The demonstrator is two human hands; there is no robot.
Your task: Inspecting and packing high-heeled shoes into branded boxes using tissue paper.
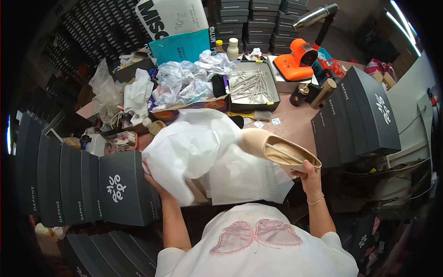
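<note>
My right hand [308, 176] grips a beige slip-on shoe [256, 140] by its heel end, its toe pointing left. A pale stick [279, 153] lies along the shoe's inside. On the left, my left hand [151, 179] holds up a large crumpled sheet of white tissue paper [191, 138], which hides most of its fingers. The shoe's toe is close to the sheet's right edge. Below both, in front of my body, more white paper [247, 177] is spread in what looks like an open box, partly covered by the raised sheet.
Dark shoeboxes stand at the left [122, 189] and right [357, 111]. Behind are a carton of crumpled paper [187, 81], a box of pale sticks [253, 85] and an orange device with a metal nozzle [295, 62]. A yellow-handled brush [258, 115] and small labels lie on the pink tabletop [293, 122].
</note>
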